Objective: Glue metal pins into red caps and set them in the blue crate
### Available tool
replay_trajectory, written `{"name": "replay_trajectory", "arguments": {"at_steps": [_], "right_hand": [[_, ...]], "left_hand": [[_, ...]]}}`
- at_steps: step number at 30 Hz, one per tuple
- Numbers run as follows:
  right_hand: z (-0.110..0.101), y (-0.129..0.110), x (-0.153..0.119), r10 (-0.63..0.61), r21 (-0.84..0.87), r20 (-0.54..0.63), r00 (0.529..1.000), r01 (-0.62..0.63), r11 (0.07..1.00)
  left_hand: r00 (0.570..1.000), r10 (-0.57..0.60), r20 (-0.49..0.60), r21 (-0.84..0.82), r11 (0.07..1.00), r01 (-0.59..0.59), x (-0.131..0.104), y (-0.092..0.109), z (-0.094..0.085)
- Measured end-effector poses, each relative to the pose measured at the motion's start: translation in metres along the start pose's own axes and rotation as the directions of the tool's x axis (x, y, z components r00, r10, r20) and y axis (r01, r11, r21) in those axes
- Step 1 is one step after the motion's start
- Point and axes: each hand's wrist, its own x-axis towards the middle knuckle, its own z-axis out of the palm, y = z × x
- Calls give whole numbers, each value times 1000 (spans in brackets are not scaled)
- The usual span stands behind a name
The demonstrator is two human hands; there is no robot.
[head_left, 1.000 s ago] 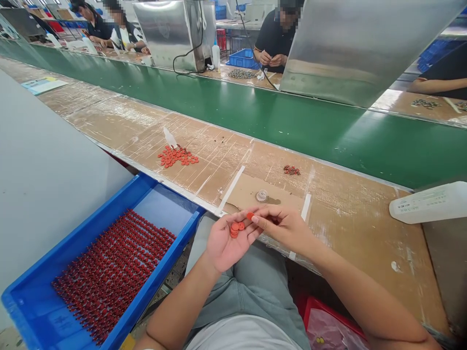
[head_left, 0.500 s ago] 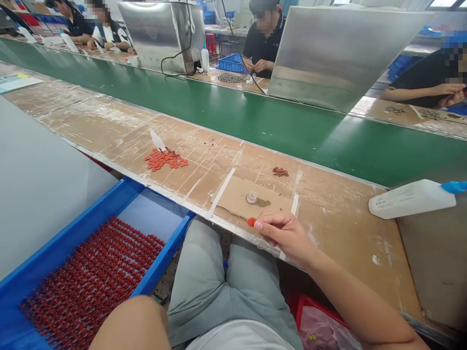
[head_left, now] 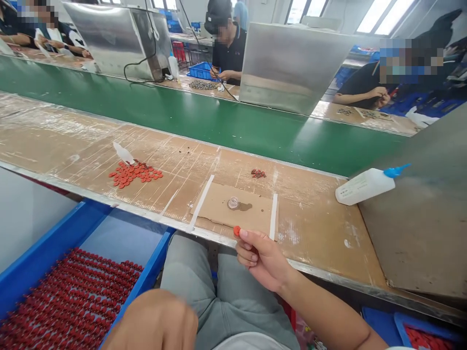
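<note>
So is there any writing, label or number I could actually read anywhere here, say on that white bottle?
None can be read.
White squeeze bottle with the blue nozzle: faint print on its side, too small and blurred to read.
Red disc pinched in the right hand: no marking shows.
Blue bin of red parts: no label in view.
</note>
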Motion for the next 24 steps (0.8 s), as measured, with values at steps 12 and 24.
{"name": "replay_trajectory", "arguments": {"at_steps": [12,24], "right_hand": [[-7,-6,56,-157,55,-207,966,172,984],[-4,-2,73,-103,15,-164,981,107,994]], "left_hand": [[718,-16,-696,-271,932,-242,119,-28,-69],[664,22,-747,-245,920,-307,129,-67,-79]]}}
